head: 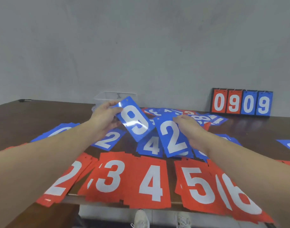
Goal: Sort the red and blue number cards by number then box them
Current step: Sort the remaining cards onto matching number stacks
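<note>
Both hands are holding blue number cards above the sorted rows

The left hand (104,116) is pinching the blue 9 card (135,119) at its left edge; the right hand (188,127) is gripping the blue 2 card (173,137), apparently at its right edge. Below the fingers, red piles (149,181) are lying along the table (17,116) edge

The right forearm (239,162) hides a blue pile's (200,153) number (far heap (182,114) blurred).

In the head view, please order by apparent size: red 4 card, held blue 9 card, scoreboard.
1. red 4 card
2. scoreboard, similar in area
3. blue 9 card

Nearness inflates the red card; true sizes unsure.
</note>
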